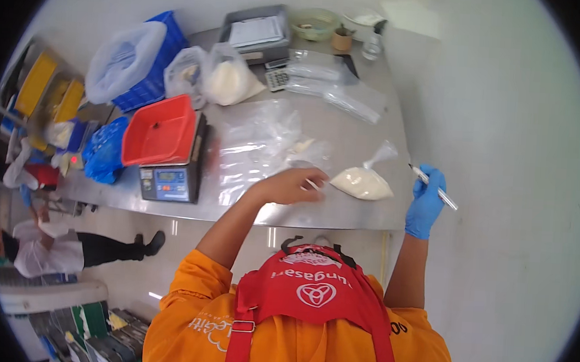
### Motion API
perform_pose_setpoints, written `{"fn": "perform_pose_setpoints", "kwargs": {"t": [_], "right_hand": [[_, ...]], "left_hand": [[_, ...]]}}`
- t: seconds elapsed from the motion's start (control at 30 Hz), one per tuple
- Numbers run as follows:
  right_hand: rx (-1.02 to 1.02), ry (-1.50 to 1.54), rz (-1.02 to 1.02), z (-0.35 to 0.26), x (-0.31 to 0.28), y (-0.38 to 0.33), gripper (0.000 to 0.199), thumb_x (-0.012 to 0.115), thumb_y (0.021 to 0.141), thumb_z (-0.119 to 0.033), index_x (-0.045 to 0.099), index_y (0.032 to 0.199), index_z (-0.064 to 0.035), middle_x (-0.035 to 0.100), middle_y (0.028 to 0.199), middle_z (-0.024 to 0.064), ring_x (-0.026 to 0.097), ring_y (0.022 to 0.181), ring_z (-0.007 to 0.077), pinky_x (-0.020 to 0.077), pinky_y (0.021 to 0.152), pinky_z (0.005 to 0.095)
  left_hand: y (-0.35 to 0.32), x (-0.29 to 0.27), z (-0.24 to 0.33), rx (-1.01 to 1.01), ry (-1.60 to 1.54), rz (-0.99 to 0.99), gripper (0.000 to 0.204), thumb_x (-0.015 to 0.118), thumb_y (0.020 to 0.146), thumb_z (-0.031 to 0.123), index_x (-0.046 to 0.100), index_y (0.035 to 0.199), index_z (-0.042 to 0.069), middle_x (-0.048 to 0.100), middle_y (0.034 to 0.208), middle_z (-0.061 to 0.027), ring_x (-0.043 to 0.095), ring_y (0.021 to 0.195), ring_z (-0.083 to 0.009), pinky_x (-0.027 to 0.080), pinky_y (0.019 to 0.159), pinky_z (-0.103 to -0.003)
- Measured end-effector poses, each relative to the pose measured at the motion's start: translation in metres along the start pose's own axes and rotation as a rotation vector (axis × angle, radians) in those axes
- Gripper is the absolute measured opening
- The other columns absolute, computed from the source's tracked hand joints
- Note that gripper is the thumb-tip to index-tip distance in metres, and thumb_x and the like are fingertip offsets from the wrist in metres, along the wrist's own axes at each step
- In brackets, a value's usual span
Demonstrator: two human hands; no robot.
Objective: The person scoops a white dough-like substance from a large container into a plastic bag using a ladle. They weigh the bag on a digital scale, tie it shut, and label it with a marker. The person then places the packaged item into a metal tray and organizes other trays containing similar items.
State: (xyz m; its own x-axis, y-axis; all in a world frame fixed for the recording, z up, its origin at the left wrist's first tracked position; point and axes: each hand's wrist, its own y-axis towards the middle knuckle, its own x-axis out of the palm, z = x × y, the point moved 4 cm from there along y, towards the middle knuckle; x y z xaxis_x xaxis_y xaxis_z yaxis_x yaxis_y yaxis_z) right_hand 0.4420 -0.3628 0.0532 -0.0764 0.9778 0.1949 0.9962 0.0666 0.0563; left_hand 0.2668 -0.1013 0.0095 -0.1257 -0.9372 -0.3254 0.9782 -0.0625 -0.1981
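My right hand (425,202), in a blue glove, grips a white marker pen (443,198) with its dark tip toward the table. It is just off the table's right edge. My bare left hand (295,186) hovers above the front edge with its fingers curled and slightly blurred. A small whitish thing shows between those fingers, too small to name. Between the hands lies a clear plastic bag of white powder (364,183), its twisted neck pointing away from me. Flat clear plastic bags (252,142) spread to the left of it, with a little pale material near them.
A red tray (160,133) rests on a digital scale (170,182) at left. Behind are bags of white powder (229,83), a calculator (277,79), stacked plastic bags (353,100), a grey bin (254,54) and a blue lined crate (168,61). Another person (53,249) stands far left.
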Motion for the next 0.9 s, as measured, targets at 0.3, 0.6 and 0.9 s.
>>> {"fn": "perform_pose_setpoints", "kwargs": {"t": [0.3, 0.6, 0.9], "right_hand": [[-0.06, -0.051, 0.074, 0.022, -0.076, -0.014, 0.01, 0.062, 0.09, -0.005, 0.062, 0.098, 0.0002, 0.058, 0.089, 0.0032, 0.051, 0.079, 0.0092, 0.043, 0.073, 0.0242], [0.062, -0.102, -0.059, 0.031, -0.095, -0.01, 0.017, 0.064, 0.08, 0.001, 0.062, 0.096, -0.001, 0.058, 0.086, 0.0022, 0.053, 0.081, 0.0088, 0.0438, 0.075, 0.0227], [0.087, 0.035, -0.649, 0.024, 0.046, -0.053, 0.015, 0.065, 0.078, 0.0, 0.062, 0.092, -0.0033, 0.059, 0.089, 0.0008, 0.054, 0.081, 0.0102, 0.0452, 0.074, 0.0257]], "left_hand": [[0.143, 0.089, -0.026, -0.286, 0.301, 0.549, 0.069, 0.072, 0.08, 0.046, 0.055, 0.128, 0.0, 0.054, 0.129, -0.0205, 0.05, 0.124, -0.0352, 0.043, 0.101, -0.043], [0.154, 0.096, -0.059, -0.344, -0.494, 0.117, 0.048, 0.061, 0.089, 0.036, 0.06, 0.119, 0.0, 0.067, 0.108, -0.0154, 0.067, 0.095, -0.0311, 0.054, 0.08, -0.046], [0.05, 0.075, -0.025, -0.363, -1.101, 0.105, 0.038, 0.058, 0.095, 0.024, 0.054, 0.123, -0.001, 0.065, 0.109, -0.0153, 0.069, 0.09, -0.0237, 0.059, 0.073, -0.035]]}}
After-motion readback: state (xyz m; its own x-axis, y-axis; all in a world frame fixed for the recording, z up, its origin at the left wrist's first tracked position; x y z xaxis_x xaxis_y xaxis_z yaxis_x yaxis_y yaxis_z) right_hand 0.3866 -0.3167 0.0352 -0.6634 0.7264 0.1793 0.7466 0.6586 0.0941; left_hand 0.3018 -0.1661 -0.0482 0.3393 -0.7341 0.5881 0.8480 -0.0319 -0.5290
